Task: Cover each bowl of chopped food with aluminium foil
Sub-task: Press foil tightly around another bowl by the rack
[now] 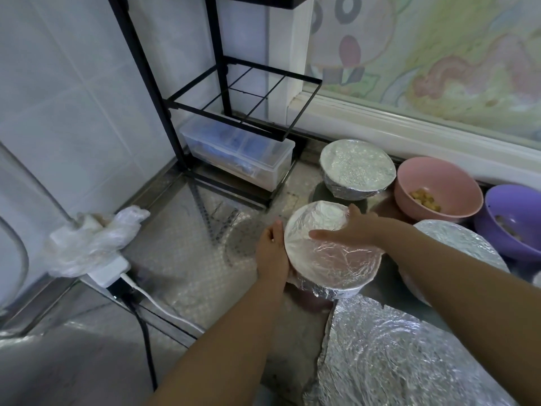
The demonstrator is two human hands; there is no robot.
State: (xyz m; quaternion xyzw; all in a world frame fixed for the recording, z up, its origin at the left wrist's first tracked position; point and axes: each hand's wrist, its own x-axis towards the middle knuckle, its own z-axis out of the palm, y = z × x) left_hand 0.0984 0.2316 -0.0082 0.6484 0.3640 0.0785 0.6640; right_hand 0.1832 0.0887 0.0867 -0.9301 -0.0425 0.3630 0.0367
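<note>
Foil (pixel 330 259) is being sealed on bowl (pixel 336 290): rim gripped by left hand (pixel 272 253), top pressed by flat-fingered right hand (pixel 351 227). Pink bowl (pixel 424 177) and purple bowl (pixel 515 218) are not yet covered; a fresh sheet is needed.

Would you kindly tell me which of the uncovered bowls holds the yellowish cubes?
The pink bowl, left of the purple bowl, whose contents look pale and indistinct.
</note>
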